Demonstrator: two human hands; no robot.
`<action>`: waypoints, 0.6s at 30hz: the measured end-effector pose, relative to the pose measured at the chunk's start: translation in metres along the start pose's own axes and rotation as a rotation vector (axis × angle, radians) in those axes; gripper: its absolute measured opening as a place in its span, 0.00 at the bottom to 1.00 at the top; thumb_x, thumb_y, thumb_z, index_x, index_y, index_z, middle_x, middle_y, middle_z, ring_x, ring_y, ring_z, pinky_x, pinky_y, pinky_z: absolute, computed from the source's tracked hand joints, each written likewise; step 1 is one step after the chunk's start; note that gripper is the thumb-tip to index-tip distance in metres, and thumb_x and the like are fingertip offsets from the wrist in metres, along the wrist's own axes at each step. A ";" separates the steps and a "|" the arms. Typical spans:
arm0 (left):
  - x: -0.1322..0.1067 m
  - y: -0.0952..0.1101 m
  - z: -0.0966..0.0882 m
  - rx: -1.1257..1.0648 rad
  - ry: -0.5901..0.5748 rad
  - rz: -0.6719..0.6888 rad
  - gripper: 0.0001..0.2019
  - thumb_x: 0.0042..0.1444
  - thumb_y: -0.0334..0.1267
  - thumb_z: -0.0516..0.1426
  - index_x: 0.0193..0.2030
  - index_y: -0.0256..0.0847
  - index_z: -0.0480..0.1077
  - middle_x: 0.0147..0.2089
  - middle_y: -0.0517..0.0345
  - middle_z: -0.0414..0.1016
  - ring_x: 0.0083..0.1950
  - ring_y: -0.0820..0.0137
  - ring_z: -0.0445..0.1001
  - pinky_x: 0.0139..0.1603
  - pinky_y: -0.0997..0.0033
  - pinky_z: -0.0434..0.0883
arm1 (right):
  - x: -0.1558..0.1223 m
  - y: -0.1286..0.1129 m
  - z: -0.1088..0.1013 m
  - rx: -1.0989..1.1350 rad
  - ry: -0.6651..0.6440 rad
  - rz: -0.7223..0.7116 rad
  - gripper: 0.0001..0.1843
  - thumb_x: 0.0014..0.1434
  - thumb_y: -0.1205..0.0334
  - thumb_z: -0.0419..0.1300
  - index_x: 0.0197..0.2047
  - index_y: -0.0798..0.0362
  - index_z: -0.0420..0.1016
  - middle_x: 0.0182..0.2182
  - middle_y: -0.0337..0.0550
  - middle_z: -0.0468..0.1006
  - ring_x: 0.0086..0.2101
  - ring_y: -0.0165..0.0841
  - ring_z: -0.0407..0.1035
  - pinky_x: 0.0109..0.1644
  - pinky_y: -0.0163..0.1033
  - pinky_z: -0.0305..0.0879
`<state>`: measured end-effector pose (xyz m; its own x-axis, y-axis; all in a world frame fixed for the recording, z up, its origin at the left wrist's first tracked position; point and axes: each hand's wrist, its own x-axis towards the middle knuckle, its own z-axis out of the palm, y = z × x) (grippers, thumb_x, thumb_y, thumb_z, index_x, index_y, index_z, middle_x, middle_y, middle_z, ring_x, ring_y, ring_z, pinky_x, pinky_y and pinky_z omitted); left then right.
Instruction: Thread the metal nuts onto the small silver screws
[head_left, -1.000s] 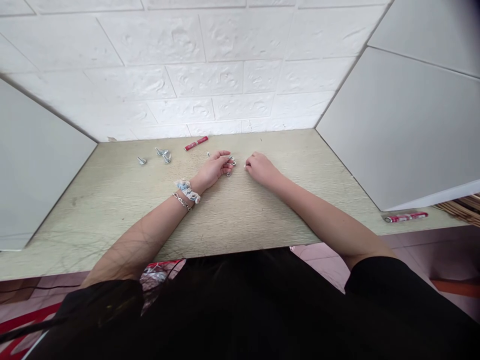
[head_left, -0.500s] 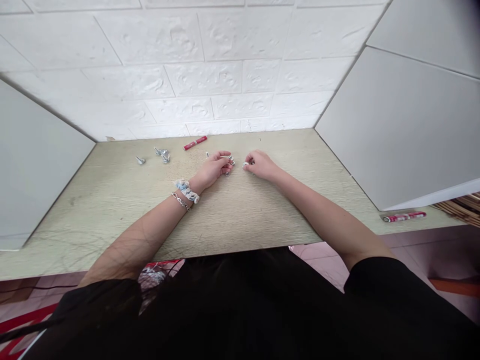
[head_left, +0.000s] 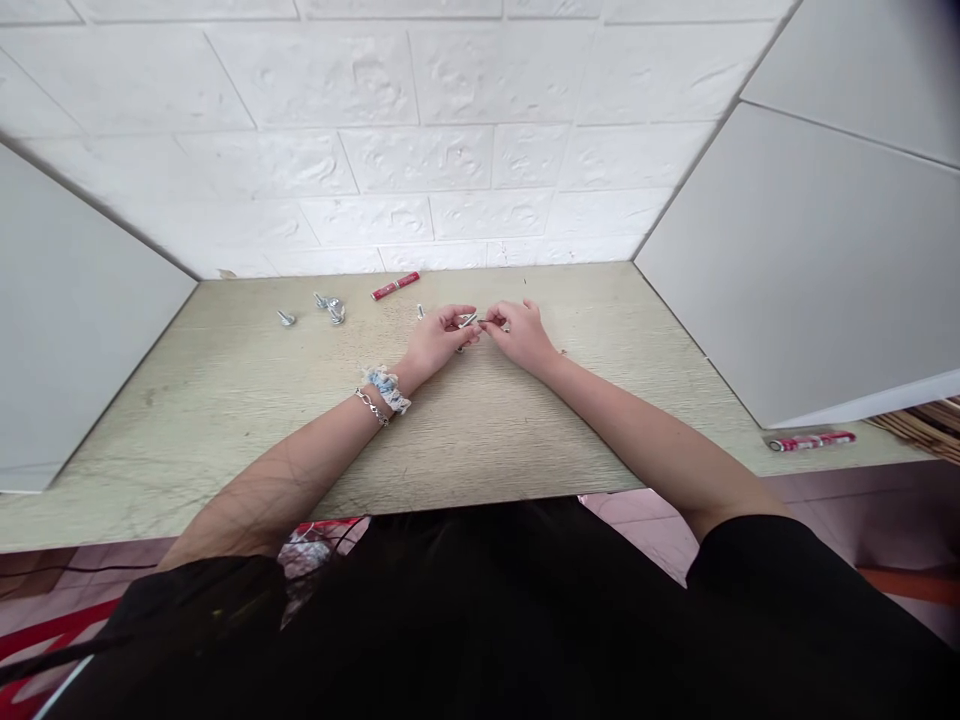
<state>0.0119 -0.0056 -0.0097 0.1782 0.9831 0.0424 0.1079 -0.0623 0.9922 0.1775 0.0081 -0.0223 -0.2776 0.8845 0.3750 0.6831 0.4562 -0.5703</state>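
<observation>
My left hand (head_left: 435,340) rests on the pale wooden desk (head_left: 225,420), fingers pinched round a small silver metal part (head_left: 466,320), likely a bolt. My right hand (head_left: 521,330) sits just to its right, fingertips pinched on a small silver piece that meets the part held by the left hand. The two hands touch at their fingertips near the middle back of the desk. A bracelet and a pale scrunchie (head_left: 386,388) circle my left wrist.
Several loose silver bolts (head_left: 330,308) and one more (head_left: 285,319) lie at the back left. A red tube (head_left: 394,286) lies near the white brick wall. White side panels stand left and right. Another red tube (head_left: 810,440) lies at the desk's right end.
My right hand picked up a small silver piece and moved left to meet my left hand. Both hands lifted slightly, their fingertips now joined.
</observation>
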 end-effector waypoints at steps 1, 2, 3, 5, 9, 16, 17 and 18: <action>-0.001 -0.001 0.001 0.015 -0.008 0.005 0.18 0.50 0.33 0.63 0.49 0.34 0.70 0.28 0.59 0.75 0.29 0.76 0.72 0.33 0.75 0.68 | -0.001 0.000 0.000 -0.004 0.001 -0.022 0.09 0.60 0.59 0.52 0.33 0.53 0.70 0.35 0.39 0.77 0.36 0.31 0.68 0.63 0.51 0.41; -0.001 -0.001 0.001 0.032 -0.019 0.008 0.19 0.51 0.34 0.63 0.50 0.34 0.70 0.29 0.59 0.76 0.29 0.75 0.72 0.34 0.75 0.69 | -0.001 -0.001 0.000 -0.011 0.004 -0.044 0.09 0.61 0.59 0.51 0.34 0.52 0.70 0.35 0.39 0.77 0.35 0.31 0.68 0.64 0.50 0.41; -0.002 -0.002 0.002 0.054 -0.026 0.012 0.19 0.51 0.34 0.62 0.51 0.35 0.71 0.29 0.59 0.76 0.30 0.75 0.73 0.35 0.74 0.69 | -0.002 -0.001 0.000 -0.019 0.008 -0.063 0.10 0.61 0.59 0.51 0.35 0.52 0.70 0.34 0.39 0.77 0.34 0.30 0.68 0.64 0.49 0.42; -0.003 -0.002 0.003 0.102 -0.027 0.033 0.19 0.52 0.33 0.61 0.52 0.36 0.71 0.28 0.60 0.75 0.31 0.74 0.74 0.37 0.73 0.69 | -0.002 -0.001 -0.001 -0.030 0.016 -0.090 0.10 0.61 0.58 0.50 0.35 0.52 0.70 0.33 0.38 0.77 0.33 0.30 0.68 0.63 0.46 0.46; -0.002 -0.004 0.003 0.130 -0.033 0.064 0.18 0.53 0.34 0.60 0.52 0.38 0.71 0.28 0.61 0.75 0.32 0.72 0.76 0.38 0.72 0.70 | -0.003 -0.001 -0.003 -0.031 0.066 -0.101 0.11 0.62 0.57 0.50 0.36 0.52 0.71 0.33 0.40 0.76 0.35 0.32 0.67 0.53 0.40 0.58; -0.004 -0.002 0.001 0.256 -0.057 0.097 0.12 0.53 0.35 0.59 0.45 0.39 0.74 0.30 0.60 0.76 0.32 0.72 0.75 0.38 0.73 0.67 | -0.004 -0.005 -0.005 -0.045 -0.011 -0.082 0.10 0.61 0.61 0.52 0.32 0.52 0.72 0.31 0.41 0.76 0.35 0.32 0.67 0.49 0.39 0.60; -0.005 -0.001 0.002 0.281 -0.061 0.099 0.13 0.53 0.34 0.59 0.45 0.40 0.74 0.30 0.60 0.76 0.32 0.72 0.74 0.38 0.73 0.67 | -0.004 -0.005 -0.005 -0.047 -0.019 -0.094 0.10 0.61 0.61 0.52 0.32 0.53 0.73 0.31 0.41 0.76 0.35 0.32 0.67 0.49 0.39 0.60; -0.005 0.001 0.002 0.303 -0.061 0.102 0.13 0.53 0.34 0.58 0.46 0.41 0.75 0.30 0.61 0.76 0.32 0.72 0.74 0.38 0.74 0.66 | -0.004 -0.005 -0.004 -0.051 -0.025 -0.110 0.10 0.61 0.61 0.52 0.33 0.53 0.73 0.32 0.41 0.77 0.35 0.32 0.67 0.49 0.39 0.60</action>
<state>0.0128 -0.0111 -0.0096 0.2602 0.9577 0.1232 0.3708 -0.2170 0.9030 0.1780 0.0018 -0.0175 -0.3696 0.8317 0.4144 0.6808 0.5459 -0.4883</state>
